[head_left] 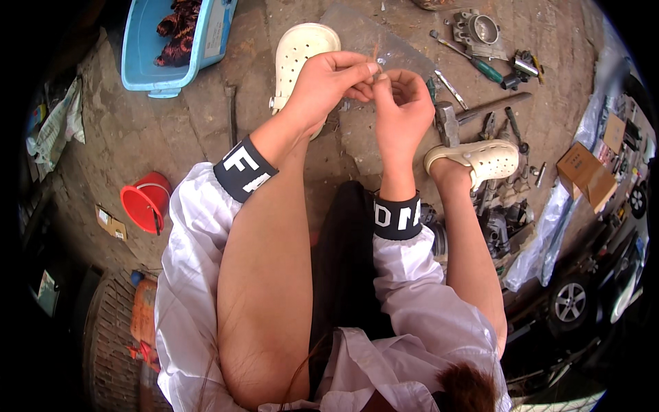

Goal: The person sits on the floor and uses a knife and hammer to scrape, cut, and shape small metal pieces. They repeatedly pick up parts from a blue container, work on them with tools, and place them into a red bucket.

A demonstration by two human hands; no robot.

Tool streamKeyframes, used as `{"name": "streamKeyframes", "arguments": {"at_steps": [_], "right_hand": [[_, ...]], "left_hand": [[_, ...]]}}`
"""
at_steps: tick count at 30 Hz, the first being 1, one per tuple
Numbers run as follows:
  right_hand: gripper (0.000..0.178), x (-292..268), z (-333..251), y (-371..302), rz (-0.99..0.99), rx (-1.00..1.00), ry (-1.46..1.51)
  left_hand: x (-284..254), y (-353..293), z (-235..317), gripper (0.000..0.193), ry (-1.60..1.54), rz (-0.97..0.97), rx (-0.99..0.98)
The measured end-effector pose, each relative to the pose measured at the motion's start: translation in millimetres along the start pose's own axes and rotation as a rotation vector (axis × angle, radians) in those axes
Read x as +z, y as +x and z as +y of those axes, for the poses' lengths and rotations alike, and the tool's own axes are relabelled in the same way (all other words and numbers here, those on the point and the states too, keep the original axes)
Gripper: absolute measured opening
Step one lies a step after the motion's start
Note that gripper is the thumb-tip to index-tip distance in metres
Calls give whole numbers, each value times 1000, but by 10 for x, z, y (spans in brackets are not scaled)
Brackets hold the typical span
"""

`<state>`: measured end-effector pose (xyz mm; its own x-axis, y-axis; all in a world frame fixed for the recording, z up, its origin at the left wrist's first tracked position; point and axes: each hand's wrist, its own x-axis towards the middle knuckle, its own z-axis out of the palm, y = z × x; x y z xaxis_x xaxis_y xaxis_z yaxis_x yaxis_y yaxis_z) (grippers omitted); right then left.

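Observation:
Fingertips of my left hand (322,86) and my right hand (405,113) meet in front of me, above the ground between my feet. Both hands are closed in a pinch on something small. What they hold is mostly hidden, though a thin reddish-brown strand seems to stick up beside the fingertips. Beyond my hands a clear plastic sheet or bag (401,51) lies on the ground. To the right of my right hand are a hammer (447,123) and a green-handled screwdriver (486,69).
A blue basin (151,84) with dark copper-coloured coils stands at the far left, a red bucket (141,206) nearer. Metal parts, including a round housing (482,31), and several tools lie to the right. Cardboard boxes (587,175) sit farther right. My cream clogs (292,51) flank the work area.

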<state>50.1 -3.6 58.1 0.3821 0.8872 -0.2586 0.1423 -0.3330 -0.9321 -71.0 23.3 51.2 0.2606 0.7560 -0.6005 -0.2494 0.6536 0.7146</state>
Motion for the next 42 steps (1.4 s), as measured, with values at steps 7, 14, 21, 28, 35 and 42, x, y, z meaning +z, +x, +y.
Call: {"name": "streamKeyframes", "arguments": {"at_steps": [7,14,21,28,35,42], "right_hand": [[10,-58,-4,-13,-108,38,-157],[10,-290,-7,447,46,69,65],[17,-375,-402,1590,256,-438,-358],[22,-492,-220,1568,282,-383,-314],[17,-399,-38,404,-140,199,111],[15,-271,-54,-9,-215,248,324]], "left_hand": [[-9,-8,-44,20,42,46,-35],[-80,40,-78,15,-50,169,-45],[-173,152,-216,15,77,130,-26],[-188,82,-178,15,60,134,-6],[-27,-59,-2,12,158,104,63],[102,-182,103,6,373,81,181]]}}
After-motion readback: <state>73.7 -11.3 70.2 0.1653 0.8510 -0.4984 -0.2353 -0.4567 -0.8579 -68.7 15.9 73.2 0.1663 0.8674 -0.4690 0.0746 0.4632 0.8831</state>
